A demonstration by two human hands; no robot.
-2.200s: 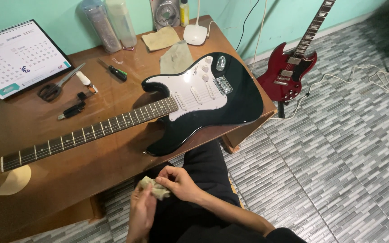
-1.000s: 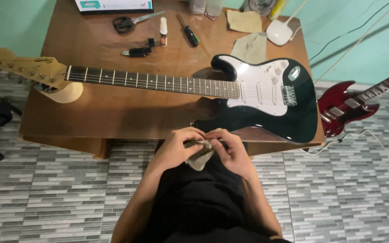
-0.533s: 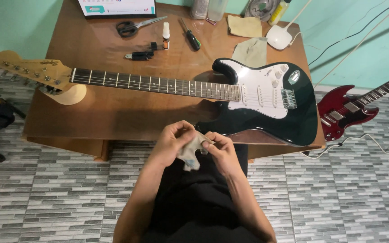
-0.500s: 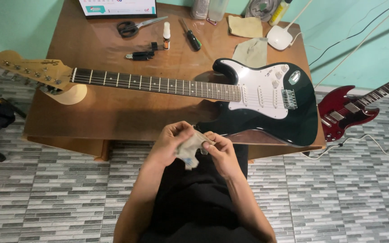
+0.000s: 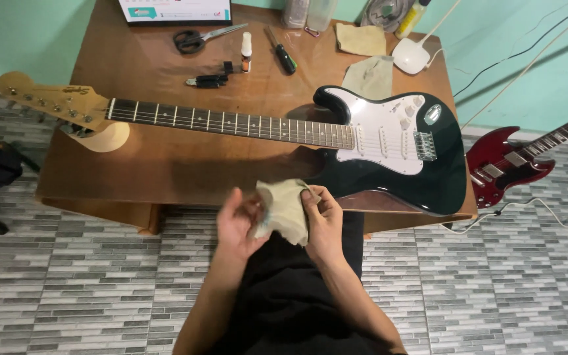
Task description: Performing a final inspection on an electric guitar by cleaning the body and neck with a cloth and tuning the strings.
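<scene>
**Both Hands Held a Pale Cloth in Front of a Black Guitar**

The left hand point(image 5: 236, 223) and the right hand point(image 5: 324, 220) met above the lap, both gripping a crumpled pale cloth point(image 5: 285, 209) between them. The right hand's fingers curled over the cloth's edge and pinched it; the left hand cupped it from the other side, its fingers blurred.

At twelve o'clock from the hands lay a black electric guitar point(image 5: 443, 172) with a white pickguard, flat on a brown wooden table point(image 5: 165, 164). Its neck ran toward ten o'clock, the headstock point(image 5: 50, 100) reaching past the table's edge.

Farther up the table, at about eleven o'clock, sat scissors point(image 5: 195, 38), a small bottle point(image 5: 246, 51) and a screwdriver point(image 5: 282, 54). At one o'clock lay two more folded cloths point(image 5: 367, 58), and just beside them a white lamp base point(image 5: 411, 55).

At three o'clock, well apart from the hands, a red guitar point(image 5: 504, 167) rested on the grey tiled floor point(image 5: 527, 276).
</scene>
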